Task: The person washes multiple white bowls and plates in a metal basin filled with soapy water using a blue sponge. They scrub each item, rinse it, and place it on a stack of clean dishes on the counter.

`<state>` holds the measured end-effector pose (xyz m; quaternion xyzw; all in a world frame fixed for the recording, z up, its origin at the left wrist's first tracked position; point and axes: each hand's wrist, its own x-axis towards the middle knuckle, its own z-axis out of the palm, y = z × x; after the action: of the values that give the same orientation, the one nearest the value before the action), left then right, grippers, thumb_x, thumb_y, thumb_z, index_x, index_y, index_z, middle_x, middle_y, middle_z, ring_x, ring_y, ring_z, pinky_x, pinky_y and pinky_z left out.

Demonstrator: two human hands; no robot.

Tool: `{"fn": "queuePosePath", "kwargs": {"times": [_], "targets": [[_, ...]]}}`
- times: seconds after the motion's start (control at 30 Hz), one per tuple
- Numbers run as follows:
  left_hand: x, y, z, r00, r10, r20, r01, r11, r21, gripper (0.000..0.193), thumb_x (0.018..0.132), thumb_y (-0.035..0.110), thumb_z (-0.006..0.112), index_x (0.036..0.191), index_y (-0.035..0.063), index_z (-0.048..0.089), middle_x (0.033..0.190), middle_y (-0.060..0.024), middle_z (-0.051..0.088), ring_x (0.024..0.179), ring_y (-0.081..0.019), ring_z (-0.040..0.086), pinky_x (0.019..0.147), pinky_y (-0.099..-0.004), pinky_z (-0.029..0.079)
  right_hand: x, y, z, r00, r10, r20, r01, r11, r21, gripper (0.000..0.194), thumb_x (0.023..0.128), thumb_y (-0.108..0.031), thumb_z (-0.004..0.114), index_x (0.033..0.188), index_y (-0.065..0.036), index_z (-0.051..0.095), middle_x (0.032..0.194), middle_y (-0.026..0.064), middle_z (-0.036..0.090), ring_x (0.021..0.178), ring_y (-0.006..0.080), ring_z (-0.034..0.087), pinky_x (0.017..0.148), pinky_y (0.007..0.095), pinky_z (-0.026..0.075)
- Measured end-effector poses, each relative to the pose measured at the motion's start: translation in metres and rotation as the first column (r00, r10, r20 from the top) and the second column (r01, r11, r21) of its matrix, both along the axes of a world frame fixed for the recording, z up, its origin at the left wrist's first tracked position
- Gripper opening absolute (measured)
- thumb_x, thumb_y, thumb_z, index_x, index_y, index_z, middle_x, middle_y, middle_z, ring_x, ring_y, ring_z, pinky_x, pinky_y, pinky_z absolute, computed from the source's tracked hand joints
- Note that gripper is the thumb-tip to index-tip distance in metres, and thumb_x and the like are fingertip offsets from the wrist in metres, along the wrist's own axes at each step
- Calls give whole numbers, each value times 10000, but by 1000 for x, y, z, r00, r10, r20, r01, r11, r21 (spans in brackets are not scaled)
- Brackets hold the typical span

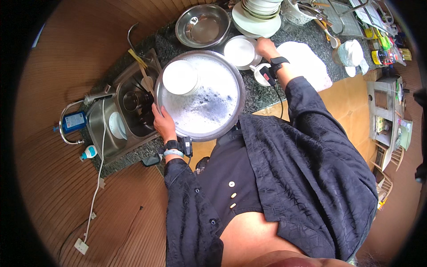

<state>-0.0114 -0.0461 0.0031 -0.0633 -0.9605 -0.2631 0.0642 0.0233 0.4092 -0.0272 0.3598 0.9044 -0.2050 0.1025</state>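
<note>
A large round metal basin (213,116) of sudsy water stands at the counter's front edge, with a white bowl (180,77) at its upper left. My left hand (164,122) is at the basin's left rim, fingers against it; its grip underneath is hidden. My right hand (266,48) is at the right edge of a white dish (239,51) beyond the basin, beside the plate stack; its fingertips are partly hidden, so its hold is unclear. A white cup (262,75) stands below my right wrist. A white cloth (300,61) lies to the right.
A double steel sink (133,131) lies left, holding a pale dish (117,125) and dark cookware. An empty-looking steel bowl (202,28) and stacked plates (258,25) stand behind. A glass jar (348,53), a wooden-handled brush (332,39) and a utensil basket (297,15) are at right.
</note>
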Motion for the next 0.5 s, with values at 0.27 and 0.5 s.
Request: {"fn": "queuePosePath", "kwargs": {"times": [0.27,0.5], "targets": [[7,-3,-6,994,51,97,-57,996,69,467,961,253,522,1336,-18,461,1202,-291,586,1082,-446,573,888,-451,466,72,-23,73,916,296,-272,-297,954,40,227,806,-51,493,948,7,660,907,259,668,885,396,662,788,467,510],[20,9,24,944,197,264,-142,967,-212,481,917,187,564,1355,24,449,1282,-240,513,1118,-441,533,898,-490,455,112,-89,103,897,253,-362,-318,939,-133,170,854,-63,496,939,-35,641,861,163,679,835,320,670,744,421,514]]}}
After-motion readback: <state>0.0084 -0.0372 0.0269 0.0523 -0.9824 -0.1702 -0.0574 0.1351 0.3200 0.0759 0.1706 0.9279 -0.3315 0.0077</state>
